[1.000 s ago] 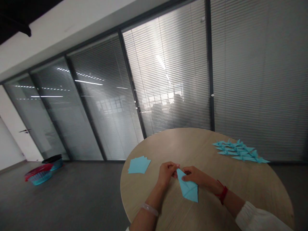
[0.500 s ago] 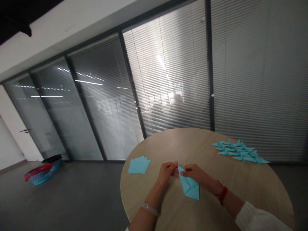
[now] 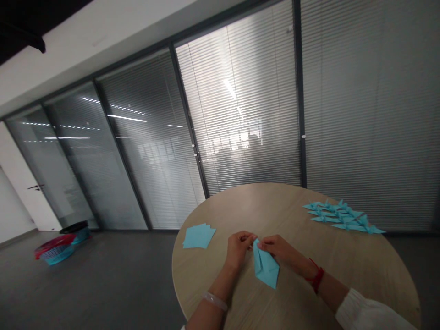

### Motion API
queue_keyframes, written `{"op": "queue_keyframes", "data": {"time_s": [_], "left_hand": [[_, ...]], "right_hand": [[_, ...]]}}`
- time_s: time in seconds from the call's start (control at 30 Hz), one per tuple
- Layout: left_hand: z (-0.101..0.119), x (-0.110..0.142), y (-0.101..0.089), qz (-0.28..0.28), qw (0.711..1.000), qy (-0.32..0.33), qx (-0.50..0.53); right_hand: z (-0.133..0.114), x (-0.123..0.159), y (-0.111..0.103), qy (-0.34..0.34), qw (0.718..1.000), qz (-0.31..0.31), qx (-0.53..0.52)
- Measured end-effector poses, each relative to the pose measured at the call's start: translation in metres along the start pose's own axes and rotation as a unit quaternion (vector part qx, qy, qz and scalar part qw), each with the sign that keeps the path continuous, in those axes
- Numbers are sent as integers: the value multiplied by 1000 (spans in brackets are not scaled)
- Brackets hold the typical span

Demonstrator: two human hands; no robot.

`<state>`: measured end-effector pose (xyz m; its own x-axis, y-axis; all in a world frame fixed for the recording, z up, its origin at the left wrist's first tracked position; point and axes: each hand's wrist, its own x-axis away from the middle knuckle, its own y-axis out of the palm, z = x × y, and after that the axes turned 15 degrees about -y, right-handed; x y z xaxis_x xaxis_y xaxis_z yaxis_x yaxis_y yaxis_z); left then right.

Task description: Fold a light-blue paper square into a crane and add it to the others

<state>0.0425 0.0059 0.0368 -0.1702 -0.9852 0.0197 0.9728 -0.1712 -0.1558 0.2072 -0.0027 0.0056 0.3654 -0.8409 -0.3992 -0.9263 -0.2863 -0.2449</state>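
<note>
A partly folded sheet of blue origami paper (image 3: 267, 268) is held between my two hands above the near half of the round table. My left hand (image 3: 239, 247) pinches its narrow upper tip from the left side. Close beside it, my right hand (image 3: 275, 246) grips the upper right edge, thumb on top. The paper's wide pointed end hangs toward me, and a lengthwise crease shows on its left part. My fingers partly cover the tip.
A small stack of blue paper sheets (image 3: 198, 236) lies at the table's left. Several folded blue paper cranes (image 3: 343, 217) stand in rows at the right. The wooden table (image 3: 254, 201) is near a glass partition. Plastic baskets (image 3: 57, 252) sit on the floor at far left.
The paper has turned slightly, its lower end swinging left, and its left side now looks folded inward. The left fingers have closed in at the tip. Both hands stay nearly in place.
</note>
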Motion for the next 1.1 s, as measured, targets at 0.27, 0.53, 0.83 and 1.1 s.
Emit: {"op": "queue_keyframes", "data": {"time_s": [0.27, 0.53, 0.83, 1.1], "left_hand": [[2, 7, 2, 38, 994, 73, -72], [5, 12, 7, 41, 992, 91, -84], [-3, -1, 5, -15, 999, 10, 47], [0, 2, 3, -62, 994, -44, 81]], "right_hand": [[8, 0, 3, 56, 997, 12, -59], [-2, 1, 3, 79, 995, 32, -45], [-2, 3, 3, 61, 997, 10, -38], [2, 1, -1, 56, 998, -6, 7]]}}
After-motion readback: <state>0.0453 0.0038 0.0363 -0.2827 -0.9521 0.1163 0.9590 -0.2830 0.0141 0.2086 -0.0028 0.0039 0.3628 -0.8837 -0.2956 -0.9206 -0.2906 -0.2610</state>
